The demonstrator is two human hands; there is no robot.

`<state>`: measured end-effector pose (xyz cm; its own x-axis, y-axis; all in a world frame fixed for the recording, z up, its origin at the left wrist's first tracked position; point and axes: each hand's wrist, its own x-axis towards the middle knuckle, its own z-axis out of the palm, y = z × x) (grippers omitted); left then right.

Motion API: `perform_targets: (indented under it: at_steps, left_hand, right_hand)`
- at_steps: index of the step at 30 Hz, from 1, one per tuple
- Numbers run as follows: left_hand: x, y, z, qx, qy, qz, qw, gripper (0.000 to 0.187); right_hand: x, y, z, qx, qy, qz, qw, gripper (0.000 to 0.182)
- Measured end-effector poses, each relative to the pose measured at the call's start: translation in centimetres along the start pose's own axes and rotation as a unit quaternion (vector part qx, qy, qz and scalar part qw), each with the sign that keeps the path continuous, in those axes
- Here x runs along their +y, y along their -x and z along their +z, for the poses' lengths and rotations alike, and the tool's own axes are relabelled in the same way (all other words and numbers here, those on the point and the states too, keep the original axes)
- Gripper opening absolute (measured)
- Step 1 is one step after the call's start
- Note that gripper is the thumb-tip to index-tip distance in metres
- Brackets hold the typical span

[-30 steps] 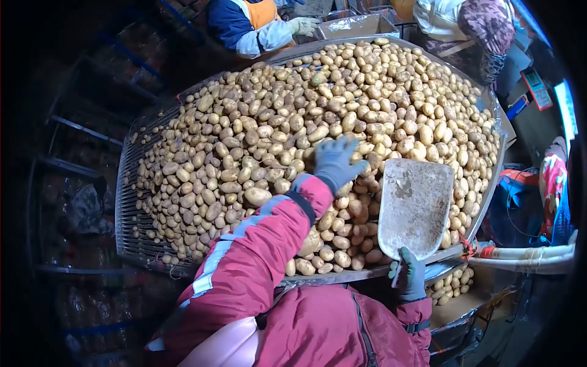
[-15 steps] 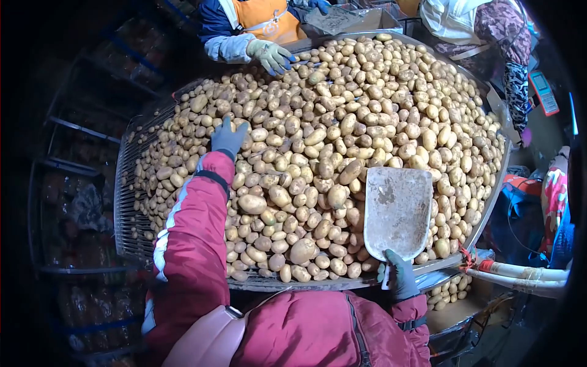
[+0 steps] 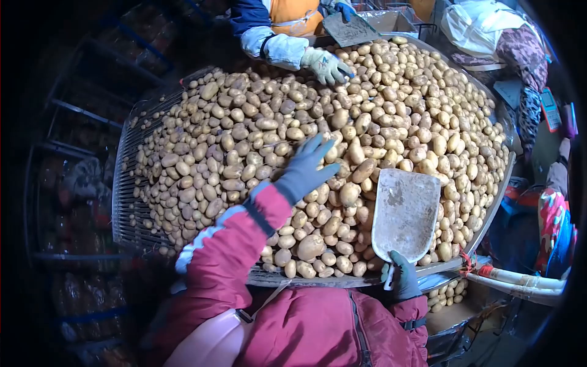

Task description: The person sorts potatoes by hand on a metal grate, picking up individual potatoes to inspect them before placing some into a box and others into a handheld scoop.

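A large heap of potatoes covers the metal sorting table. Over the middle of the heap, my left hand in a grey-blue glove has its fingers spread, with nothing held in it. My right hand, also gloved, is wrapped round the handle of a worn, pale scoop at the front edge. The scoop is empty and lies over the potatoes, its wide end pointing away from me.
Across the table, a co-worker's gloved hand touches the potatoes; their other hand holds a dark scoop. Another person leans at the back right. White pipes jut out at the right. More potatoes lie in a box below.
My left hand has moved right, from the left part of the heap to its middle. The co-worker's hand has shifted right and their dark scoop is lower over the edge. My right hand keeps the scoop.
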<state>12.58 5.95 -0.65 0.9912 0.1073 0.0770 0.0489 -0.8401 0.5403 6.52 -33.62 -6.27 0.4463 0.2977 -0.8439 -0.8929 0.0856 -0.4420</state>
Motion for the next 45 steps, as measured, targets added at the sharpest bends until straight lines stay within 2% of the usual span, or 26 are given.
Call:
perform_targets:
  at_steps: [2, 3, 5, 6, 7, 9, 11, 13, 15, 18, 21, 23, 25, 26, 27, 29, 30, 32, 33, 35, 37, 39, 40, 42, 43, 45]
  left_hand:
    - [-3.0, 3.9, -2.6, 0.048, -0.055, -0.031, 0.997, 0.061]
    - [-2.7, 5.3, -5.7, 0.065, -0.057, -0.093, 0.992, 0.055]
    - [-10.4, 9.1, -8.1, 0.15, -0.149, -0.122, 0.97, 0.056]
    - [-12.0, 10.9, -9.3, 0.142, -0.235, -0.193, 0.942, 0.06]
    - [-12.3, 12.1, -10.1, 0.177, -0.209, -0.228, 0.934, 0.064]
    - [-13.8, 12.9, -10.2, 0.091, -0.098, -0.346, 0.929, 0.071]
    - [-13.0, 11.9, -7.9, 0.157, -0.071, -0.332, 0.927, 0.078]
    - [-13.1, 11.3, -6.3, 0.173, -0.094, -0.31, 0.93, 0.082]
    - [-10.4, 9.9, -6.0, 0.169, -0.056, -0.344, 0.922, 0.084]
    - [-7.5, 8.1, -4.9, 0.176, -0.01, -0.311, 0.934, 0.084]
    - [-5.6, 6.6, -2.4, 0.183, -0.075, -0.131, 0.971, 0.07]
    - [-2.3, 5.4, -1.4, 0.063, -0.098, -0.191, 0.975, 0.076]
    - [-0.8, 5.0, -1.3, 0.028, -0.072, -0.192, 0.978, 0.077]
    - [-1.2, 5.0, -1.2, 0.067, -0.075, -0.111, 0.989, 0.069]
    - [-2.0, 4.9, -1.6, 0.063, -0.071, -0.113, 0.989, 0.069]
    - [-3.6, 4.0, -3.3, -0.045, 0.165, -0.045, 0.984, 0.054]
    - [-4.3, 3.7, -4.4, 0.044, 0.114, -0.058, 0.991, 0.039]
    - [-9.4, 1.0, -7.3, 0.08, 0.02, -0.067, 0.994, 0.023]
    - [-11.5, 0.3, -8.1, 0.157, 0.0, -0.072, 0.985, 0.02]
    - [-13.8, -1.9, -10.9, 0.162, -0.183, -0.045, 0.969, 0.017]
    - [-17.6, -3.2, -11.0, 0.102, -0.273, 0.003, 0.957, 0.024]
    - [-20.7, -3.9, -9.3, 0.141, -0.323, 0.073, 0.933, 0.027]
    - [-20.2, -4.2, -9.4, 0.141, -0.321, 0.076, 0.934, 0.027]
    - [-18.4, -4.7, -10.4, 0.061, -0.356, 0.032, 0.932, 0.031]
    - [-18.3, -5.1, -10.5, 0.06, -0.354, 0.035, 0.933, 0.031]
    - [-17.9, -5.5, -10.7, 0.001, -0.394, 0.008, 0.919, 0.029]
  right_hand:
    - [0.1, -0.2, -0.1, -0.011, -0.004, -0.014, 1.0, 0.022]
    - [0.0, -0.2, 0.1, -0.014, -0.002, -0.011, 1.0, 0.022]
    - [-0.3, 0.1, 0.3, -0.014, 0.012, -0.028, 0.999, 0.021]
    - [-0.1, -0.2, 0.0, -0.015, 0.013, -0.026, 0.999, 0.021]
    - [0.1, -0.6, -0.3, -0.025, 0.018, -0.027, 0.999, 0.025]
    - [0.4, -0.9, -0.7, -0.037, 0.026, -0.027, 0.999, 0.029]
    - [0.1, -0.8, -0.3, -0.022, 0.026, -0.023, 0.999, 0.029]
    - [-0.2, 0.1, 0.4, -0.01, 0.031, -0.028, 0.999, 0.026]
    - [-0.3, 0.0, 1.3, -0.006, 0.04, -0.032, 0.999, 0.023]
    - [-0.1, -1.0, 1.2, 0.015, 0.051, -0.04, 0.998, 0.025]
    - [-0.4, -1.9, 1.8, -0.038, 0.071, -0.053, 0.995, 0.025]
    - [-0.2, -3.2, 2.3, -0.047, 0.071, -0.061, 0.994, 0.026]
    - [-0.4, -4.2, 2.5, -0.056, 0.054, -0.076, 0.994, 0.028]
    - [-0.9, -3.7, 3.2, -0.042, 0.033, -0.064, 0.997, 0.024]
    - [-1.2, -3.0, 4.0, -0.038, 0.035, -0.061, 0.997, 0.024]
    - [-1.4, -2.2, 4.8, -0.011, 0.117, -0.078, 0.99, 0.031]
    - [-1.0, -2.0, 4.6, -0.006, 0.115, -0.08, 0.99, 0.031]
    - [-0.3, -1.9, 4.2, -0.012, 0.147, -0.124, 0.981, 0.03]
    - [-0.2, -1.6, 4.7, -0.006, 0.144, -0.126, 0.981, 0.03]
    - [0.0, 0.1, 6.1, 0.016, 0.071, -0.054, 0.996, 0.028]
    - [0.1, 1.8, 6.9, 0.015, 0.077, -0.044, 0.996, 0.026]
    - [-0.4, 3.4, 7.8, -0.001, 0.103, -0.02, 0.994, 0.023]
    - [-0.8, 4.2, 7.9, -0.014, 0.164, -0.047, 0.985, 0.021]
    - [-1.0, 4.3, 8.2, -0.018, 0.119, -0.023, 0.992, 0.021]
    - [-1.0, 4.4, 8.3, -0.026, 0.078, 0.001, 0.997, 0.022]
    - [-0.8, 4.2, 8.3, -0.02, 0.088, -0.01, 0.996, 0.026]
